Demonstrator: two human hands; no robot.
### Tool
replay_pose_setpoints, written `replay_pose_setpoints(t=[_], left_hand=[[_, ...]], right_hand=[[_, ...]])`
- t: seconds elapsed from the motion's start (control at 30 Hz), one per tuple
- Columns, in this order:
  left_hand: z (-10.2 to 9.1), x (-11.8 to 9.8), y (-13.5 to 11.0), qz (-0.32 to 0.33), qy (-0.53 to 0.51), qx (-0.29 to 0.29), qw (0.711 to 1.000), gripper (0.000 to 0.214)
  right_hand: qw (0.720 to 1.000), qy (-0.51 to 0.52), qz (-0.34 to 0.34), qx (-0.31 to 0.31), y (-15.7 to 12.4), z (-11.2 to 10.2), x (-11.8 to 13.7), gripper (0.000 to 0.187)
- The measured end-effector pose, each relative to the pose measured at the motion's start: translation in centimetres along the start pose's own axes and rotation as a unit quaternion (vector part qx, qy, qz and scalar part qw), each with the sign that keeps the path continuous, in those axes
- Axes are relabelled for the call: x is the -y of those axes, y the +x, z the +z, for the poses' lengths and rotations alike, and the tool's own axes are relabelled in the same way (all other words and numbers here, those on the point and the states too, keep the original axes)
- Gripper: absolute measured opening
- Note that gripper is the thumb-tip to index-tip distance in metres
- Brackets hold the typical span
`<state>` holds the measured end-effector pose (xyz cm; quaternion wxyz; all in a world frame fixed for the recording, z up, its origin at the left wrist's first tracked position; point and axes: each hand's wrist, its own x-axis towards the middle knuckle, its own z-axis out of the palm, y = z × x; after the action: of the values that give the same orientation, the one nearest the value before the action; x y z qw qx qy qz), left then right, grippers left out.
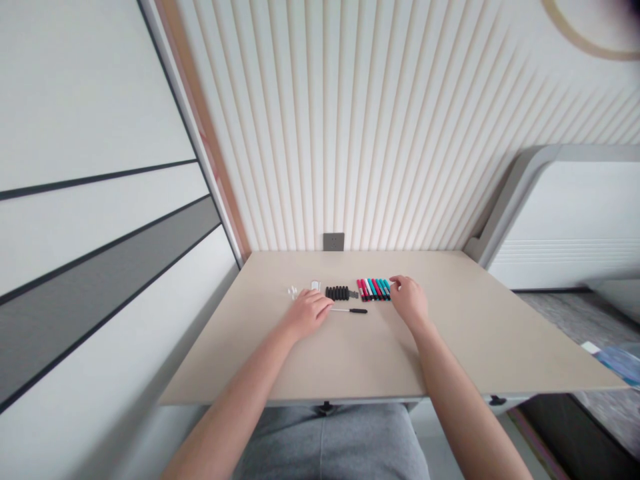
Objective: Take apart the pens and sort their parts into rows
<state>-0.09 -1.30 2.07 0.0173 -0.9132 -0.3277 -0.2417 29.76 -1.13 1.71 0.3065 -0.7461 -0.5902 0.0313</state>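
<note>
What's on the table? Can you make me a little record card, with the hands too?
Left hand: open, holding nothing, beside a slim tool with a black handle
Right hand: open, fingertips at the end of a row of coloured markers
Marker colours: red, pink, white, teal
Also there: row of small black pieces, small clear pieces
Surface: pale table

The desk (475,320) holds markers (373,289); caps (337,293) lie left, a tool (350,310) in front.
</note>
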Motion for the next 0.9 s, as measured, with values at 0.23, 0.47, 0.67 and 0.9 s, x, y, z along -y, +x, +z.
replay_pose_setpoints(t=[0.23, 0.47, 0.67, 0.9], left_hand=[[0.1, 0.0, 0.0, 0.000, -0.002, 0.010, 1.000, 0.025], [0.5, 0.2, -0.1, 0.001, 0.001, 0.020, 1.000, 0.023], [0.5, 0.2, -0.1, 0.001, 0.006, 0.038, 0.999, 0.023], [0.8, 0.4, -0.2, -0.002, 0.001, 0.043, 0.999, 0.021]], right_hand=[[1.000, -0.012, -0.002, -0.005, -1.9, -1.1, -2.4, 0.029], [0.998, -0.041, -0.021, 0.039, -2.9, -0.9, -3.7, 0.031], [0.996, -0.047, -0.049, 0.055, -2.8, -0.6, -2.8, 0.031], [0.994, -0.056, -0.058, 0.075, -2.6, -0.1, -2.5, 0.029]])
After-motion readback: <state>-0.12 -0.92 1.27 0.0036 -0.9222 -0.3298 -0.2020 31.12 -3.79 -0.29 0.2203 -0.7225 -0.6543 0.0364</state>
